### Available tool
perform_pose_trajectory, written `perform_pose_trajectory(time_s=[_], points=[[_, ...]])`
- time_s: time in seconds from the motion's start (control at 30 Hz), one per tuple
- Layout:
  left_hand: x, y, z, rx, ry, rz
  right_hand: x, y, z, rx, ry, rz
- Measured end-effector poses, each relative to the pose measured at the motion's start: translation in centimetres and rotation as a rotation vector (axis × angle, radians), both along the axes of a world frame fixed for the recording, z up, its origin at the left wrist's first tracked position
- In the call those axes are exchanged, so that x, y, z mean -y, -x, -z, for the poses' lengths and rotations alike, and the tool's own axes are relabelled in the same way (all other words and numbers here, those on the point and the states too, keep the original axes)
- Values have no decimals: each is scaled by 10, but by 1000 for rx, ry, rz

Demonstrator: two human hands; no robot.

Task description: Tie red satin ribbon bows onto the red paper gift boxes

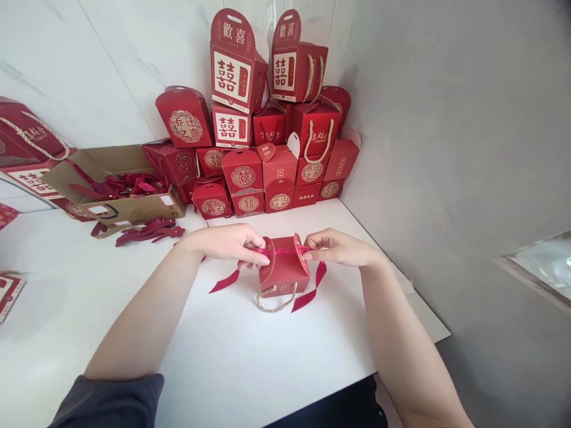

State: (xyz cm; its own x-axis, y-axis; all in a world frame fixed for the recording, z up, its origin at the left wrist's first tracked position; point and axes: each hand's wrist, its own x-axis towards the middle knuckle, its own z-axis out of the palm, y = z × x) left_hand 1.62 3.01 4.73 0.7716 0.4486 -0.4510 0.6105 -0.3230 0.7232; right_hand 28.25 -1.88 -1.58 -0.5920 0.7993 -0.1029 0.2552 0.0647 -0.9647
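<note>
A small red gift box stands on the white table in front of me, its gold rope handle hanging at the near side. A dark red ribbon runs across the top between the two raised side flaps, and its loose ends droop to the left and right. My left hand pinches the ribbon by the left flap. At the right flap, my right hand has its thumb and fingers closed on the ribbon too.
Stacked red gift boxes line the wall at the back. An open cardboard box full of dark red ribbons stands at back left, with more ribbons before it. A grey wall bounds the right side.
</note>
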Motion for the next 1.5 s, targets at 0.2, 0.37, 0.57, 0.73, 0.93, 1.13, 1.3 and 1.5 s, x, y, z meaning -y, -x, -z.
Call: perform_pose_trajectory(time_s=[0.2,0.37,0.57,0.73,0.93,1.13,1.3,1.5], points=[[-5,21,-25,0,-47,-73,7,-17,-10,-109,23,130],[-5,39,-35,-55,-29,-109,8,-32,-6,-205,-59,340],[-5,54,-46,41,-2,-152,3,-34,-21,-275,-140,448],[-2,48,-41,443,-33,-226,-8,-14,-53,-360,-269,524],[15,30,-36,874,-48,-633,-14,25,-82,-573,-400,648],[33,10,-41,1149,-310,-922,-9,57,-86,-558,-387,608],[40,-6,-33,1115,-201,-885,-3,82,-78,-540,-355,550],[36,-19,-17,1036,-43,-878,0,93,-74,-519,-321,503]])
